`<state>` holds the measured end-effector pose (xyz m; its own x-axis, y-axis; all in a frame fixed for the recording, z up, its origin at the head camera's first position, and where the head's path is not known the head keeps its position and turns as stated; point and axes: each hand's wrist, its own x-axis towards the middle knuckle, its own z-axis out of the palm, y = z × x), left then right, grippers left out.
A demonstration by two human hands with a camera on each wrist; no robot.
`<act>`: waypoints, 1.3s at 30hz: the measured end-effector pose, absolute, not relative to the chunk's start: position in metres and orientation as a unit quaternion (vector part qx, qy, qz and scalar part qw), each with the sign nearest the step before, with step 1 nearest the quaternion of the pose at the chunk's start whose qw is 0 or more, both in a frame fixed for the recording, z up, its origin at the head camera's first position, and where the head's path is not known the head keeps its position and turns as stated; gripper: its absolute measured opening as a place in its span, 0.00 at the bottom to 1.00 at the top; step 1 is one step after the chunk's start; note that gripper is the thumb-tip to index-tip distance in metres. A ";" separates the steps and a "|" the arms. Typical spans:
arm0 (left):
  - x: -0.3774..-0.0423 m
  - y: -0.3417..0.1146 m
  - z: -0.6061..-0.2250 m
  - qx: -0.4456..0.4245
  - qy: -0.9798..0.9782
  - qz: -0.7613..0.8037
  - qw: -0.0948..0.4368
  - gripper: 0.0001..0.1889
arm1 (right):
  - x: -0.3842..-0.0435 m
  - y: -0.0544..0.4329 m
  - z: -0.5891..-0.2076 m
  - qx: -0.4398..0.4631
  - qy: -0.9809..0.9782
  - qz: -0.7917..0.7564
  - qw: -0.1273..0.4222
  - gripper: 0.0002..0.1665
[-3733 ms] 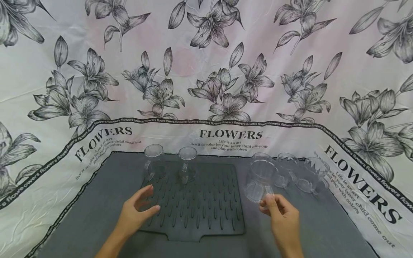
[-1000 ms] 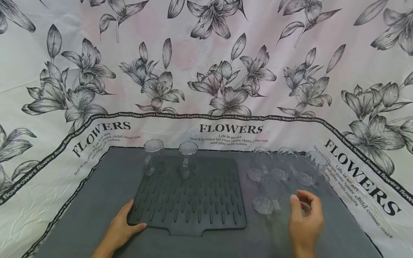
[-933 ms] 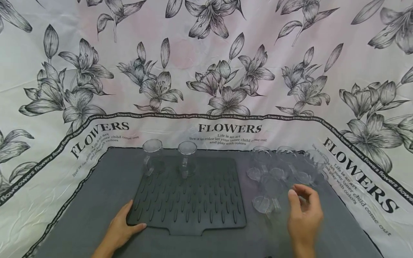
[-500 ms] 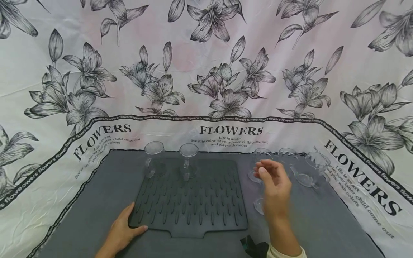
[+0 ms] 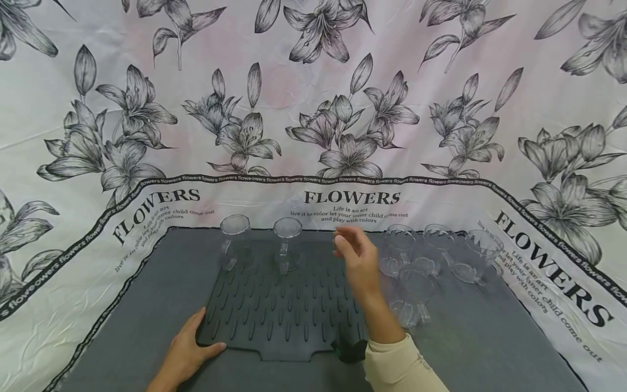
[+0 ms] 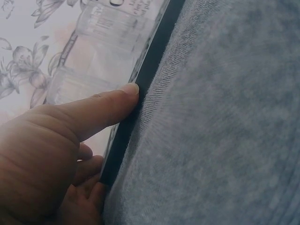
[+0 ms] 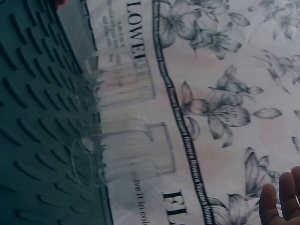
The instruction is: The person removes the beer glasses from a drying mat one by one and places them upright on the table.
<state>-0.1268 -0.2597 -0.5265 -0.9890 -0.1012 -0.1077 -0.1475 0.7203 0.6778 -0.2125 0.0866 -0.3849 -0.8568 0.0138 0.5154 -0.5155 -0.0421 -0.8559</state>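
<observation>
My left hand (image 5: pixel 185 348) rests at the near left corner of a dark ridged drying mat (image 5: pixel 294 316), thumb along the front edge and fingers along the left side. In the left wrist view its thumb touches the mat's dark edge (image 6: pixel 123 140). My right hand (image 5: pixel 358 258) is over the far right part of the mat, fingers loosely bent, holding nothing. Two clear mugs, a left one (image 5: pixel 235 225) and a right one (image 5: pixel 287 227), stand bottom up along the mat's back, handles toward me. Both mugs also show in the right wrist view, beyond the fingers (image 7: pixel 268 201).
Several clear mugs stand upright on the grey tabletop (image 5: pixel 490 337) right of the mat; the nearest mug (image 5: pixel 413 291) is beside my right forearm. A flower-print cloth (image 5: pixel 343 136) rises behind the table. A dark wrist piece (image 5: pixel 350 351) hangs by the right sleeve.
My right hand earlier set a mug down at the right, let go, and has moved left over the mat. My left hand came down to the mat's corner and stays there.
</observation>
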 end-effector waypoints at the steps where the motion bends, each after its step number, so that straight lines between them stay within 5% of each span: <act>1: -0.127 -0.260 -0.526 -0.068 0.926 0.370 0.032 0.61 | -0.216 0.083 -0.387 0.184 -0.670 0.696 0.183 0.14; 20: -0.128 -0.260 -0.530 -0.071 0.921 0.383 0.026 0.61 | -0.269 0.036 -0.454 0.136 -0.717 0.678 0.085 0.19; 39: -0.129 -0.260 -0.531 -0.071 0.921 0.382 0.023 0.61 | -0.279 0.010 -0.486 0.125 -0.747 0.653 0.017 0.23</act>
<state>-0.1291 -0.2597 -0.5309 -0.9887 -0.1140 -0.0973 -0.1494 0.6987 0.6996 -0.2788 0.0105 -0.4864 -0.9683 -0.1640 0.1885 -0.2088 0.1166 -0.9710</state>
